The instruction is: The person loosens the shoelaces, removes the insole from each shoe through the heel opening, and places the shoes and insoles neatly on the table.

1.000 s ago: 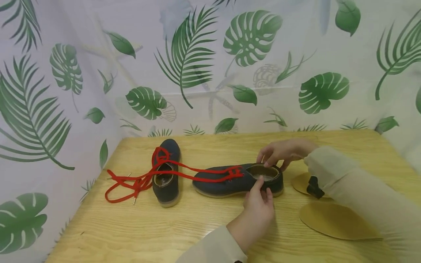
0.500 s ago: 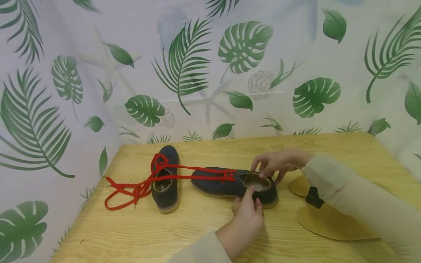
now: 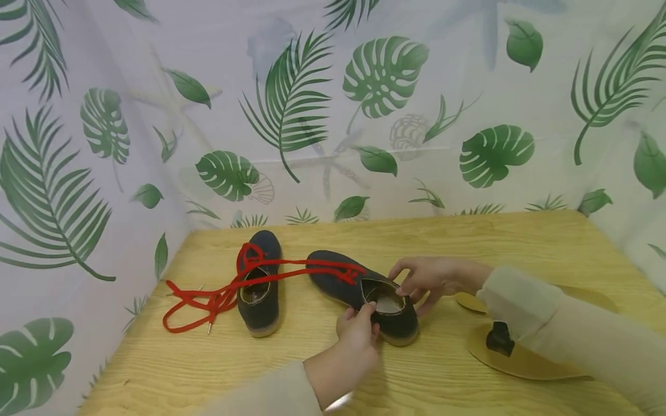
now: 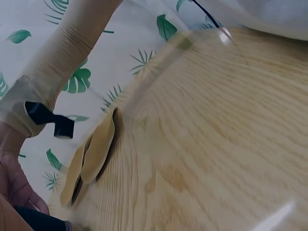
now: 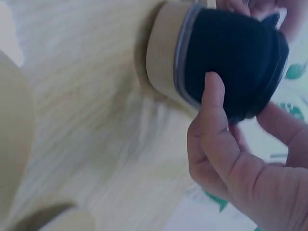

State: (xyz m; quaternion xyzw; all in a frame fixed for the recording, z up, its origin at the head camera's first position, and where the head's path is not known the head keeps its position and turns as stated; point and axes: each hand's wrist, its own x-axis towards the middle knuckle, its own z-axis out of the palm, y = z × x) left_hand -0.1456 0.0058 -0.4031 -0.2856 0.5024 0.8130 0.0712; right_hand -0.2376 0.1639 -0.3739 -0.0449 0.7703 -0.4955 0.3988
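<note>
A dark navy shoe [image 3: 335, 283] lies on the table, its toe towards the back left and its heel towards the front right. My left hand [image 3: 355, 338] grips the near side of its opening, thumb over the rim. Across the opening, my right hand [image 3: 433, 278] holds the far side near the heel. In the right wrist view, the fingers of my right hand [image 5: 245, 168] lie along the shoe's dark heel [image 5: 231, 57]. Red laces [image 3: 291, 270] run from this shoe across a second navy shoe [image 3: 260, 309], which stands to its left.
Two tan insoles [image 3: 525, 352] lie at the right, partly under the right forearm. The laces' loose ends [image 3: 192, 303] spread at the left of the wooden table [image 3: 218, 370]. A leaf-printed cloth [image 3: 312, 115] stands behind.
Both hands have turned the right-hand shoe: its heel has swung towards the front and left, and its toe points further back. The second shoe stays in place.
</note>
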